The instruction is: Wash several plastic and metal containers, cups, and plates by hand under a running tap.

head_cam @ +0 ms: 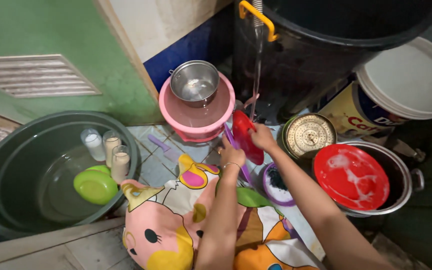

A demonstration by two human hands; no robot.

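1. Right hand (263, 137): fingers clamped on the upper edge of a red plate (246, 136), held tilted under a thin stream of water (257, 70).
2. Left hand (232, 155): fingers closed on the plate's lower left rim, together with a purple plate (236, 150).
3. Just left of the fingers, a pink basin (201, 125) holds a steel bowl (194, 82).
4. Right of the fingers, a red lid (351, 176) rests on a steel pot (403, 175).
5. Well left, a grey tub (6, 165) holds glasses (111, 147).

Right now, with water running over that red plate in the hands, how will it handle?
The red plate is wet under the water stream, so it is probably slippery. It looks like thin plastic: likely light and stiff, not fragile. The left hand and right hand both grip it, held on edge, so a loosened grip could let it slide down.
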